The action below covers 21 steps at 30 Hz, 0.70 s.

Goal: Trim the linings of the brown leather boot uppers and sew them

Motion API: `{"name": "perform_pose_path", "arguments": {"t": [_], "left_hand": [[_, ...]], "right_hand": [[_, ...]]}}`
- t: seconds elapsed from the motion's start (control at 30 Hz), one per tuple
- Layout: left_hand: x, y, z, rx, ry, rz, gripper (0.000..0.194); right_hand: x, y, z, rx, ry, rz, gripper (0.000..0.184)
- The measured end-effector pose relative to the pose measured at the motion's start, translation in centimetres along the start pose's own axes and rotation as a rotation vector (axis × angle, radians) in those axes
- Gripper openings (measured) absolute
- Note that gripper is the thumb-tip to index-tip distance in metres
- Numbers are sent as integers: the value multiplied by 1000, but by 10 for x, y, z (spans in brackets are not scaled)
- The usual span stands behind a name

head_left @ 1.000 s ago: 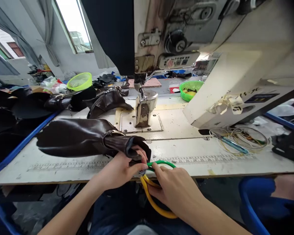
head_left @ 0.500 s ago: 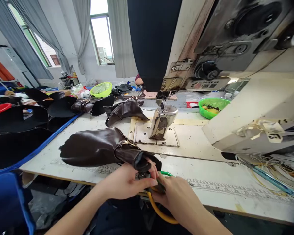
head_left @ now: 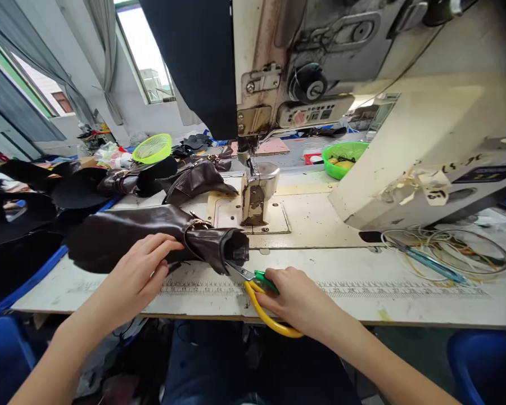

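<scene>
In front of the sewing machine (head_left: 341, 73), on the white table (head_left: 303, 259), your left hand (head_left: 141, 273), fingers apart, touched the brown leather piece (head_left: 129, 230); your right hand (head_left: 299, 298) clamped the scissors (head_left: 258, 308). A window (head_left: 145, 53) stood behind its left.

You have scissors (head_left: 274, 325) with one yellow and one green handle, beside glossy dark brown leather (head_left: 139, 225). Your desk (head_left: 185, 304) is off-white, printed with a ruler pattern (head_left: 362, 289) of fine dark ticks. The baskets are yellow-green (head_left: 152, 147) and bright green (head_left: 335, 170); the cutter (head_left: 436, 264) is teal.
</scene>
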State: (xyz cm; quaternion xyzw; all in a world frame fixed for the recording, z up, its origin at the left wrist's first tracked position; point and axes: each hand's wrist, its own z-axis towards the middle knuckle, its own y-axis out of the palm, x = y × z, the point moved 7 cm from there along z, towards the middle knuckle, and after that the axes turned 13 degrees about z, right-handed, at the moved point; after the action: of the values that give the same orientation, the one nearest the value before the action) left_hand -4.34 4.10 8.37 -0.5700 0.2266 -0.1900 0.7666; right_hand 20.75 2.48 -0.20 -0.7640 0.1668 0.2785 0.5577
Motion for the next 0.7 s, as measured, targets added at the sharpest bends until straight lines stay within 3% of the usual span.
{"name": "perform_pose_path", "arguments": {"t": [0.17,0.23,0.33,0.4,0.5,0.6,0.7], "left_hand": [[5,3,18,127,18,182,29],[11,8,27,164,-29,229,22],[20,19,39,254,-152,314,35],[19,24,47,320,-234,346,31],[15,20,59,357,-218,323,22],[23,6,70,288,-105,270,28],[52,-4,74,169,-5,220,29]], "right_hand": [[-2,-2,2,-7,-12,0,29],[-3,-3,3,8,-21,3,27],[-2,0,4,66,-35,7,24],[2,1,2,117,-64,13,21],[10,-1,-11,167,-178,21,16],[10,-27,-36,358,-412,164,11],[5,-64,-53,618,-552,343,30]]}}
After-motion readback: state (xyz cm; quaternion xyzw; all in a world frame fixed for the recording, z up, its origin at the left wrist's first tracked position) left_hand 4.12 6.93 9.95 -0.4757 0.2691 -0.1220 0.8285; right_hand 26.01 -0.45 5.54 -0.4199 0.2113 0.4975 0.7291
